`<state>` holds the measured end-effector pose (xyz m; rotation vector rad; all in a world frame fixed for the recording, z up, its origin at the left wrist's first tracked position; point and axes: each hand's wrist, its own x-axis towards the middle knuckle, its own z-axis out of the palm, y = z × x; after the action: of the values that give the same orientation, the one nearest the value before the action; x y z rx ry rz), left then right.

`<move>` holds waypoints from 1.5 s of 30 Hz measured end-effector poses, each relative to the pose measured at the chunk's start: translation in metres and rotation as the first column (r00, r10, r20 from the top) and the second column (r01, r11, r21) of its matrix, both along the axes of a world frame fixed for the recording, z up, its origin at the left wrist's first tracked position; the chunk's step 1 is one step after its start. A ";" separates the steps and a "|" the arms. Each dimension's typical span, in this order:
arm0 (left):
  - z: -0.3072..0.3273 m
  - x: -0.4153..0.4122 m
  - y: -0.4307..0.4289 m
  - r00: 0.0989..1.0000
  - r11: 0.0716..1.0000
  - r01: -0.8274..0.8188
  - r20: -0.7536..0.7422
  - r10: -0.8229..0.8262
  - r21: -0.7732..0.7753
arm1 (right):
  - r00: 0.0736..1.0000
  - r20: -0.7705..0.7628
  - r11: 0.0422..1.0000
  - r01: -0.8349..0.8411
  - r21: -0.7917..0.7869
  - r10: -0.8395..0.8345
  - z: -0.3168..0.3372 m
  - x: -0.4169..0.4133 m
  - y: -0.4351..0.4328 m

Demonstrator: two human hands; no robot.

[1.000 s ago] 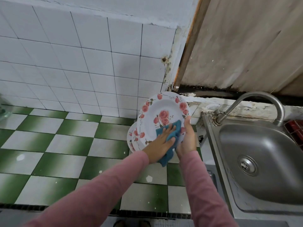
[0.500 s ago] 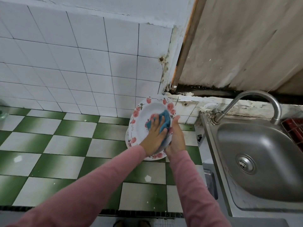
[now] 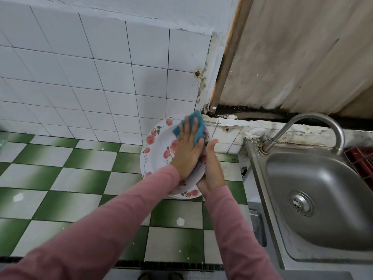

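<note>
A white plate with pink roses (image 3: 157,154) is held tilted above the green and white tiled counter (image 3: 80,178), near the wall corner. My right hand (image 3: 212,170) grips its right rim, thumb up along the edge. My left hand (image 3: 186,150) lies flat on the plate's face and presses a blue cloth (image 3: 196,126) against it, fingers straight. The cloth pokes out past the fingertips at the plate's upper rim. A second plate rim (image 3: 181,197) shows just below the first one.
A steel sink (image 3: 323,195) with a curved tap (image 3: 314,126) sits to the right. A red rack (image 3: 361,158) shows at the right edge. White wall tiles (image 3: 101,77) rise behind the counter, and a worn board (image 3: 302,57) stands behind the sink.
My left hand has slid the blue cloth up from the plate's lower middle to its upper rim. The plate has tipped flatter and both hands have shifted slightly left.
</note>
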<state>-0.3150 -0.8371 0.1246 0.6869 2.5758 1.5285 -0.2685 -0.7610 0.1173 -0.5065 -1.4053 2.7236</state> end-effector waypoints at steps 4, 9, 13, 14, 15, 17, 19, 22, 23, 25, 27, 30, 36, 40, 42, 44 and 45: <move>-0.005 -0.009 -0.008 0.995 0.992 0.098 -0.022 -0.100 -0.077 | 1.000 -0.009 1.000 -0.016 -0.027 0.016 -0.002 0.001 0.003; -0.004 0.010 -0.003 0.992 0.990 0.128 0.008 -0.127 -0.065 | 0.999 -0.047 0.999 0.011 -0.053 -0.013 -0.003 -0.002 0.003; -0.020 0.013 -0.022 0.964 0.957 0.260 -0.023 -0.265 -0.124 | 0.998 -0.060 0.988 0.003 -0.156 -0.012 -0.005 0.001 0.004; -0.024 0.007 -0.025 0.967 0.953 0.236 -0.048 -0.249 -0.189 | 0.998 -0.057 0.984 -0.015 -0.177 0.005 -0.005 0.003 0.002; -0.027 0.000 -0.027 0.973 0.946 0.189 -0.083 -0.217 -0.263 | 0.998 -0.057 0.981 -0.042 -0.189 0.031 -0.006 0.005 -0.001; -0.030 -0.011 -0.028 0.984 0.903 0.031 -0.146 -0.103 -0.429 | 0.999 -0.012 0.985 -0.050 -0.166 0.048 -0.008 0.008 -0.003; -0.036 -0.023 -0.035 0.983 0.811 -0.131 -0.182 0.031 -0.570 | 0.999 0.005 0.987 -0.037 -0.157 0.039 -0.010 0.010 0.000; -0.051 -0.034 -0.057 0.987 0.724 -0.162 -0.126 0.104 -0.671 | 0.999 0.005 0.984 -0.036 -0.177 0.037 -0.005 0.014 0.005; -0.057 -0.034 -0.064 0.991 0.720 -0.131 -0.091 0.095 -0.682 | 1.000 0.009 0.986 -0.013 -0.168 0.015 -0.006 0.015 0.008; -0.068 -0.025 -0.072 0.998 0.767 -0.060 -0.014 0.066 -0.639 | 0.999 -0.006 0.992 0.041 -0.120 -0.042 -0.007 0.015 0.014; -0.074 -0.006 -0.076 0.996 0.859 0.023 0.089 0.026 -0.512 | 0.994 -0.018 0.993 0.102 -0.065 -0.104 -0.009 0.014 0.023; -0.077 0.029 -0.069 0.947 0.904 0.223 0.299 -0.113 -0.364 | 0.987 -0.018 0.987 0.158 0.005 -0.158 -0.008 0.007 0.034; -0.049 0.055 -0.022 0.906 0.973 0.219 0.355 -0.230 0.072 | 0.983 0.085 0.986 0.166 -0.030 -0.163 -0.012 0.004 0.018; -0.026 0.032 0.000 0.947 0.989 0.086 0.300 -0.118 0.118 | 0.990 0.049 0.989 0.137 -0.064 -0.134 -0.020 0.003 -0.001; -0.026 0.011 -0.003 0.994 0.988 0.063 0.093 -0.050 -0.144 | 0.997 -0.001 0.988 0.076 -0.132 -0.077 -0.022 0.006 -0.007; -0.027 -0.006 -0.016 0.999 0.964 0.043 0.020 -0.039 -0.263 | 0.999 0.009 0.984 0.039 -0.173 -0.039 -0.020 0.011 -0.009; -0.029 -0.014 -0.023 0.999 0.946 0.036 -0.001 -0.039 -0.322 | 1.000 0.012 0.982 0.024 -0.190 -0.022 -0.020 0.012 -0.007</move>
<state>-0.3288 -0.8605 0.0952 0.6968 2.7070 1.0555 -0.2564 -0.7679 0.0972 -0.5415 -1.1390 2.8552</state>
